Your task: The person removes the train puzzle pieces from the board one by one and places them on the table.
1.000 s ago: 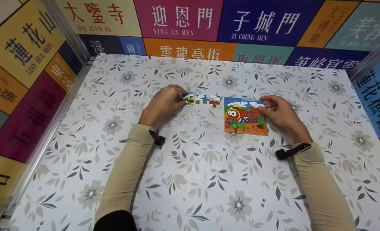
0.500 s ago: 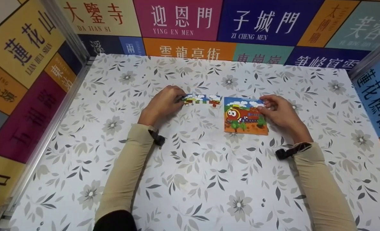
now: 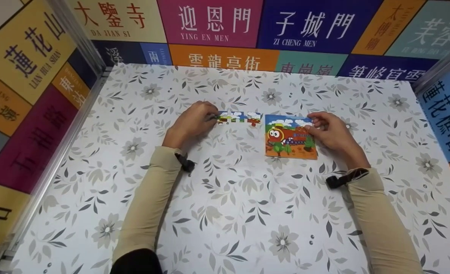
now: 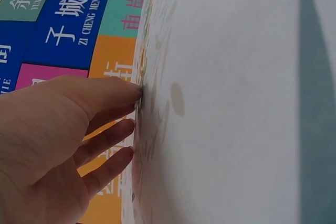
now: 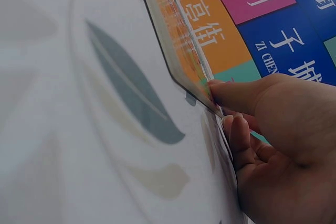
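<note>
Several small jigsaw puzzle pieces (image 3: 235,117) lie in a short row on the table, printed with blue sky, white clouds and bits of red and green. At the row's left end, my left hand (image 3: 195,120) pinches a puzzle piece with thumb and fingertips, partly hiding it. To the right lies a square picture card (image 3: 288,142) with a red cartoon train on orange ground. My right hand (image 3: 331,131) grips its upper right corner between thumb and fingers. In the right wrist view the thumb (image 5: 236,95) rests on the card's edge (image 5: 176,61).
A white tablecloth (image 3: 228,213) with grey flowers and leaves covers the table. Panels (image 3: 213,23) with coloured blocks and large characters stand along the back and both sides. Black wrist cameras (image 3: 337,182) sit at both cuffs.
The left-end puzzle piece has shifted slightly under the left hand's fingertips, in line with the row. The right hand and the picture card stay where they were.
</note>
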A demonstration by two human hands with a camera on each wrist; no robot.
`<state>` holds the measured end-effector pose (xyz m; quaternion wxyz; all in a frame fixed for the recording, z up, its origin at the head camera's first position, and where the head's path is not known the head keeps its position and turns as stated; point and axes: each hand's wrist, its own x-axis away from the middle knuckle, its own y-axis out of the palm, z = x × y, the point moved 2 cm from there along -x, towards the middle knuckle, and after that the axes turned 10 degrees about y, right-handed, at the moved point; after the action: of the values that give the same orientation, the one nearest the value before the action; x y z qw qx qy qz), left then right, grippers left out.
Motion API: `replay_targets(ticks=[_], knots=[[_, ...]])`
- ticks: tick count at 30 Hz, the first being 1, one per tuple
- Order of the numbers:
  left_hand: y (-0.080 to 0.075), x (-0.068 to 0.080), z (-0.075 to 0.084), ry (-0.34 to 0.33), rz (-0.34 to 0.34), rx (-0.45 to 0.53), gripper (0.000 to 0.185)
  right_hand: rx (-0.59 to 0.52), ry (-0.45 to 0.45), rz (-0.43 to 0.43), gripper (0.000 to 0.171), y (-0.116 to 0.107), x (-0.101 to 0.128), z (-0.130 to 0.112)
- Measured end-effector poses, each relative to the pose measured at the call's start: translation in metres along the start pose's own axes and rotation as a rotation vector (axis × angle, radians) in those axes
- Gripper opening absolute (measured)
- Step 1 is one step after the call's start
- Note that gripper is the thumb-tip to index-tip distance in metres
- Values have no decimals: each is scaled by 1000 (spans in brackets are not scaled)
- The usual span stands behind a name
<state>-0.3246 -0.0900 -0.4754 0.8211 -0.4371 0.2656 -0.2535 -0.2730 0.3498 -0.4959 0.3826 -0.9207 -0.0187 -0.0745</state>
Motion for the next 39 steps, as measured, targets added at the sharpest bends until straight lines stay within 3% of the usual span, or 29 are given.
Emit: replay_targets(ticks=[13,23,31,39], knots=[[1,0,1,-12,4,20,26,2,-7,5,49,0,-1,0],[-2,-4,12,-51,41,79,35,11,-10,17,49,0,-1,0],[8,-17,32,69,36,91,32,7,22,14,50,0,-1,-1],[25,-34,66,165,-14,98,35,5,27,4,49,0,-1,-1]])
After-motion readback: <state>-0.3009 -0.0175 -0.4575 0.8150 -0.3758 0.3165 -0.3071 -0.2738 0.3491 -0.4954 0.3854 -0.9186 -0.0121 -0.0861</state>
